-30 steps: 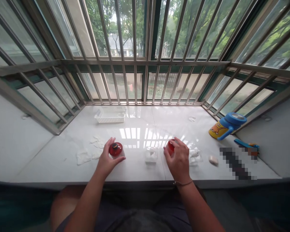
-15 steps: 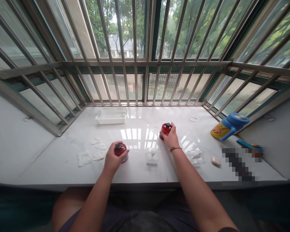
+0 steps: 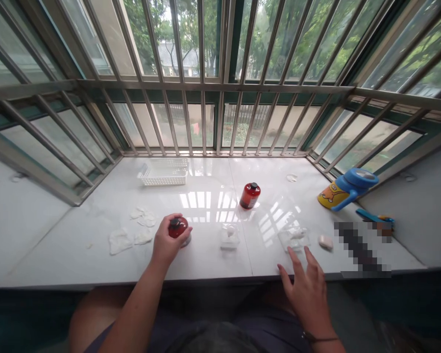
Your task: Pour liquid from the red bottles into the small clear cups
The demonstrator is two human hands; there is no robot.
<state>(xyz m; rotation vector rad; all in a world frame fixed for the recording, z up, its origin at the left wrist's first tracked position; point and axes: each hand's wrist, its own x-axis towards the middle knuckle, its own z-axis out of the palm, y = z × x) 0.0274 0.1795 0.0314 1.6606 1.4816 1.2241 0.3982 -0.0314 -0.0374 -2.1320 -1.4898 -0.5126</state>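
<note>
Our L hand (image 3: 166, 247) hugs 1 red btl (image 3: 181, 226) on the table (image 3: 206, 262).
Our R hand (image 3: 307, 287) is spread wide, empty, nr a clear pack (image 3: 295, 237). The other red btl (image 3: 250, 196) stands alone, farther back: 1 let go, 1 not yet.

- The single view comes from a camera worn on the person's head, above the near edge of the white ledge (image 3: 206, 240).
- It faces forward and steeply down over the ledge, yet reaches up to the window bars (image 3: 272, 88) behind it.
- It sits close: the person's legs (image 3: 95, 314) show below the ledge's front edge, and both forearms (image 3: 137, 304) enter from the bottom.
- The field is wide, taking in a left wall (image 3: 18, 215) and a right wall (image 3: 415, 211) flanking the ledge.
</note>
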